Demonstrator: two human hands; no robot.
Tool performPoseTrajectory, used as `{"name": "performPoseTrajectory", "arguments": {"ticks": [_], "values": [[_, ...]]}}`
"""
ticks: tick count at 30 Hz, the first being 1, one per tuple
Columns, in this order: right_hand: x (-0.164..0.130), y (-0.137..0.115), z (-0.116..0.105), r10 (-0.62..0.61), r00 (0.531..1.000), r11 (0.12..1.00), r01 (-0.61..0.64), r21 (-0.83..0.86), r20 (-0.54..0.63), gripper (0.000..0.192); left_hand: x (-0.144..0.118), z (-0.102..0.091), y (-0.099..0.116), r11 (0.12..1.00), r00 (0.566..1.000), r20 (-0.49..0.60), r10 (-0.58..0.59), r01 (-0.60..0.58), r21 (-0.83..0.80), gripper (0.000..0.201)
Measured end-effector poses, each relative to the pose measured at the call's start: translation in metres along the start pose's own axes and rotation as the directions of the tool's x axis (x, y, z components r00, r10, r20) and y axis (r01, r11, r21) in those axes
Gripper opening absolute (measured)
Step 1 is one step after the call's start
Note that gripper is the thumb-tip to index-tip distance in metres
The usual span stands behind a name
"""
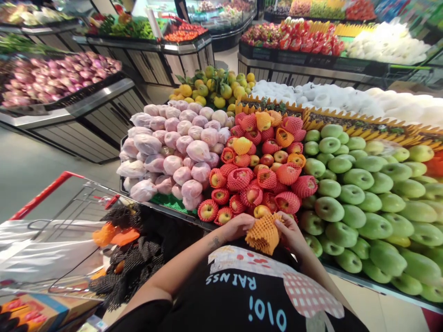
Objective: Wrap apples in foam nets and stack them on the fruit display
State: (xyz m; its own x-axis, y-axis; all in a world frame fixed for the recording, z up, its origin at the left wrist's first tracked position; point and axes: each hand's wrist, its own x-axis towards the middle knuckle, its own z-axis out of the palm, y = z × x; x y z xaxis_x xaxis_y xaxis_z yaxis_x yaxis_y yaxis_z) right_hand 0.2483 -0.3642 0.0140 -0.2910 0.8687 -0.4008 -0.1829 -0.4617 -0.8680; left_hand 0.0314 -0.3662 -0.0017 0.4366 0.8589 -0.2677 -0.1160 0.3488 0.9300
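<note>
An orange foam fruit net (263, 234) is stretched between my two hands, close to my black shirt. My left hand (238, 226) pinches its left edge, and my right hand (288, 227) grips its upper right edge. The net looks limp and open at the lower left; whether anything is inside it cannot be seen. Just behind it sits a bare apple (262, 210) at the front of the apple pile. Around that apple lie many apples in red foam nets (251, 195), with a few in orange or yellow nets.
Bagged pink fruit (180, 138) is heaped left of the apples, green apples (360, 184) to the right. Citrus fruit (218, 87) and white-wrapped fruit (332, 97) lie behind. A shopping cart with a red handle (43, 196) stands at the left, near black foam nets (134, 258).
</note>
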Motion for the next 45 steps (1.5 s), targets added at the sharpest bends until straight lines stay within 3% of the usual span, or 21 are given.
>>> {"name": "performPoseTrajectory", "arguments": {"ticks": [4, 8, 10, 12, 15, 19, 22, 25, 28, 31, 36, 40, 45], "values": [[0.012, 0.005, 0.002, -0.166, 0.968, 0.968, 0.123, -0.219, -0.189, 0.044, 0.012, 0.003, -0.004, 0.996, 0.996, -0.075, -0.057, 0.051, -0.074, 0.052], [0.022, 0.009, 0.002, -0.306, 0.912, 0.893, 0.174, -0.415, -0.274, 0.038, 0.017, 0.005, -0.007, 0.999, 0.99, -0.136, -0.032, 0.027, -0.042, 0.048], [0.026, 0.009, 0.005, -0.384, 0.892, 0.807, 0.197, -0.557, -0.24, 0.035, 0.018, 0.004, -0.01, 0.999, 0.975, -0.221, -0.01, -0.002, -0.053, 0.041], [0.028, 0.008, 0.009, -0.389, 0.906, 0.737, 0.199, -0.646, -0.166, 0.032, 0.019, 0.002, -0.014, 0.998, 0.949, -0.314, -0.007, -0.011, -0.057, 0.037], [0.03, 0.008, 0.015, -0.318, 0.944, 0.749, 0.191, -0.634, -0.092, 0.028, 0.018, -0.002, -0.017, 0.997, 0.917, -0.397, -0.034, 0.057, 0.046, 0.035], [0.032, 0.014, 0.013, -0.318, 0.944, 0.805, 0.218, -0.552, -0.091, 0.028, 0.015, -0.002, -0.015, 0.893, 0.899, -0.438, -0.01, 0.205, 0.4, 0.012], [0.033, 0.023, 0.007, -0.328, 0.938, 0.831, 0.229, -0.507, -0.113, 0.034, 0.013, 0.003, -0.012, 0.813, 0.918, -0.395, -0.033, 0.255, 0.524, 0.013], [0.031, 0.031, 0.0, -0.328, 0.937, 0.856, 0.242, -0.456, -0.118, 0.038, 0.012, 0.008, -0.009, 0.839, 0.947, -0.316, -0.057, 0.217, 0.499, 0.024], [0.021, 0.034, -0.005, -0.333, 0.937, 0.879, 0.27, -0.392, -0.101, 0.035, 0.01, 0.01, -0.007, 0.963, 0.99, -0.139, -0.027, 0.063, 0.26, 0.04], [0.005, 0.032, -0.008, -0.358, 0.928, 0.909, 0.32, -0.267, -0.103, 0.023, 0.008, 0.009, -0.004, 0.998, 0.998, 0.016, 0.057, -0.056, -0.025, 0.049], [-0.015, 0.02, -0.001, -0.373, 0.911, 0.923, 0.345, -0.173, -0.177, 0.019, 0.006, 0.004, 0.0, 0.968, 0.968, 0.243, 0.065, -0.003, -0.25, 0.039], [-0.009, 0.013, 0.005, -0.223, 0.941, 0.974, 0.206, -0.091, -0.253, 0.025, 0.005, 0.004, 0.004, 0.966, 0.961, 0.253, 0.111, -0.044, -0.255, 0.034], [0.007, 0.018, 0.005, -0.027, 0.981, 0.998, 0.036, 0.044, -0.194, 0.033, 0.003, 0.006, 0.004, 0.952, 0.972, 0.2, 0.123, -0.059, -0.301, 0.04]]}}
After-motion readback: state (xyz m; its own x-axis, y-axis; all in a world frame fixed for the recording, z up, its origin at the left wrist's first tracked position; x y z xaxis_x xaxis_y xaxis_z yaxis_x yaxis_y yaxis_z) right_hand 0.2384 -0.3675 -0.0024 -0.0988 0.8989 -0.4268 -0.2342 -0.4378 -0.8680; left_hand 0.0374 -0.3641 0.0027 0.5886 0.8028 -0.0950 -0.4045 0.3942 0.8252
